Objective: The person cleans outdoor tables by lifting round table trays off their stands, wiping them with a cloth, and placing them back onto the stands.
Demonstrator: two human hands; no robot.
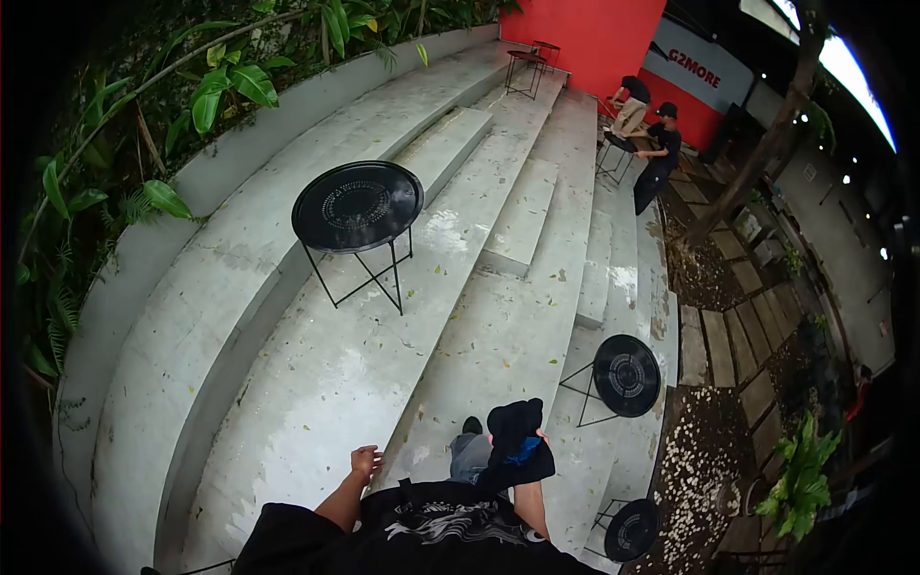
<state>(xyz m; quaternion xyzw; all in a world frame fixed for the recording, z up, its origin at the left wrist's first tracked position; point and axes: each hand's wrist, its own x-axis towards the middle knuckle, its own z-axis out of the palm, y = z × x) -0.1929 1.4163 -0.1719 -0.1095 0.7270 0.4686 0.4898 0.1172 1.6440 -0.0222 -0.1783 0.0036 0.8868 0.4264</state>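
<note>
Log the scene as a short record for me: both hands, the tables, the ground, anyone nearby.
Left hand: appears empty
Right hand: holding dark cloth, mostly hidden by it
Large table: black, upright, ahead
Right-side tables: middle table, nearest table
Steps: grey, scattered leaves
Nearby: two people, near the red wall

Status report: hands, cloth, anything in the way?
Right hand holding dark cloth, blue patch showing. Left hand loosely open, seemingly empty. Black table ahead-left, second table ahead-right.
</note>
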